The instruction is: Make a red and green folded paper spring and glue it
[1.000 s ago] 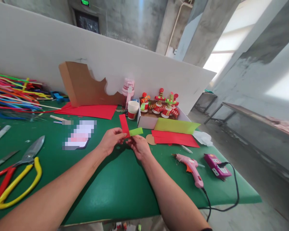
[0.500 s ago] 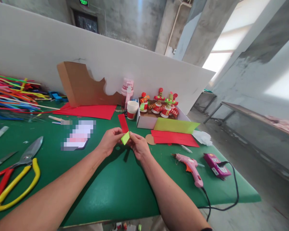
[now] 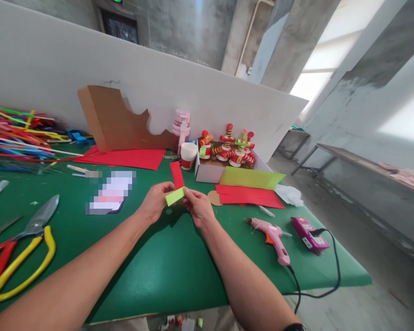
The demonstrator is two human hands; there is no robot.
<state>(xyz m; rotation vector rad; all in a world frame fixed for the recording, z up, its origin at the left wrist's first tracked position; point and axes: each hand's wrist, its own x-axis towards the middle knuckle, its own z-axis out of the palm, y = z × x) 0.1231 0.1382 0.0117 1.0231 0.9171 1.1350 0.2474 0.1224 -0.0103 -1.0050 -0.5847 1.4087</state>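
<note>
Above the middle of the green table, my left hand [image 3: 156, 201] and my right hand [image 3: 199, 207] are close together, fingers closed on crossed paper strips. A lime-green paper strip [image 3: 175, 197] slants down to the left between them, its right end pinched by my right fingers. A red paper strip [image 3: 176, 174] stands out behind it, pointing away from me. My left fingertips are at the left end of the strips. Where the two strips meet is partly hidden by the fingers. Beyond the hands stands a white-and-red paper cup [image 3: 188, 156].
To the right lie a pink glue gun [image 3: 271, 236] and a purple power socket [image 3: 309, 235] with a black cable. Large scissors [image 3: 37, 234] and a phone [image 3: 112, 193] are on the left. A box [image 3: 210, 174] of paper figures stands behind red sheets [image 3: 248, 196].
The lime-green strip has swung out to the left and shows more of its length. Both hands stay in nearly the same place. The view has shifted slightly.
</note>
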